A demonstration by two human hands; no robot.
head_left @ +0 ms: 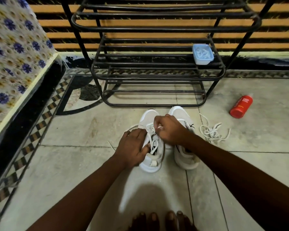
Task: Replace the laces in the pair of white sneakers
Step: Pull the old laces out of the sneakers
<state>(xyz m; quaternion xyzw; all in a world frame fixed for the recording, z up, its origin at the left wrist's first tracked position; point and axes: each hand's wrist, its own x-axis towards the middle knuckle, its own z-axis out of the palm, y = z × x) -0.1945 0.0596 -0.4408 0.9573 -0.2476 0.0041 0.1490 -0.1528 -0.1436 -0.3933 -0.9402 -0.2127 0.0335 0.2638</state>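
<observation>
Two white sneakers stand side by side on the tiled floor, toes pointing away from me. My left hand [133,147] grips the left sneaker [153,161] round its left side and collar. A white lace [150,141] runs through that sneaker's eyelets and loops down over the tongue. My right hand [169,129] has its fingers curled over the upper eyelets and pinches the lace there. The right sneaker [184,160] is partly hidden under my right wrist. A loose tangle of white laces [212,131] lies on the floor to the right of the pair.
A black metal shoe rack [157,75] stands just beyond the sneakers, with a pale blue lidded box [203,54] on a shelf. A red bottle [240,106] lies on the floor at right. A flower-patterned cloth [15,55] covers furniture at left. My toes [162,220] show at the bottom.
</observation>
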